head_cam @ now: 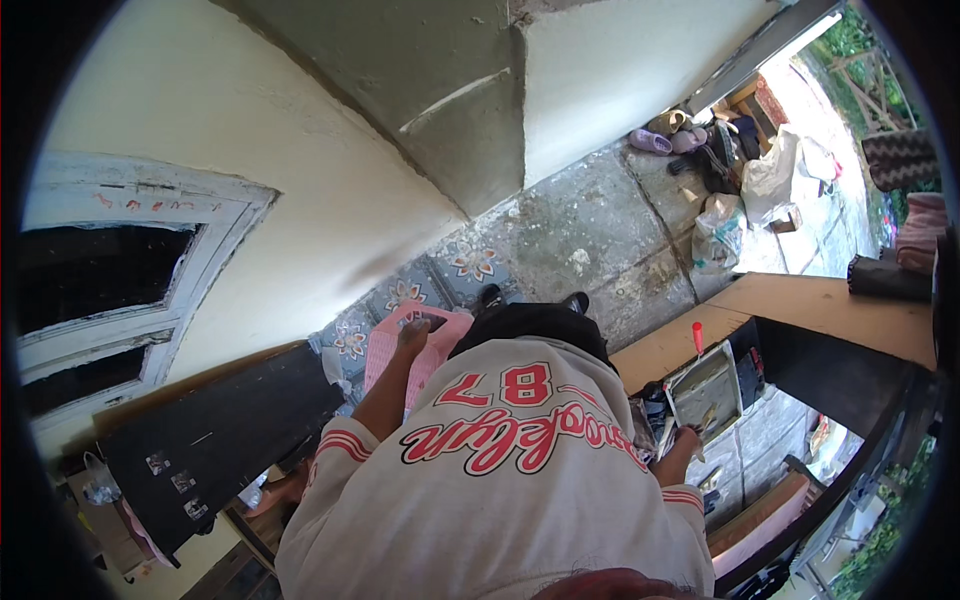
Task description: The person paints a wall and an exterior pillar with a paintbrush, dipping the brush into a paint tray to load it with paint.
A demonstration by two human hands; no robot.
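Note:
My left hand (414, 334) is closed on the rim or handle of a pink woven-pattern plastic basket (382, 356), held low beside my left leg. A small dark patch shows beside its fingers; I cannot tell whether it is an object or the basket's opening. On the other side, my right hand (684, 442) is at the near edge of a shallow light-framed tray or panel (705, 390). Something small and pale shows by its fingers, too unclear to name, and its grip is hard to make out. A tool with a red handle (698, 337) stands at the tray's far corner.
A wooden cabinet or shelf (660, 341) runs along the right. Shoes (651, 142) and plastic bags (718, 232) lie on the concrete floor near the doorway. A black panel (225, 442) is at the left, by the wall. Part of another person's bare limb (277, 491) shows beneath it.

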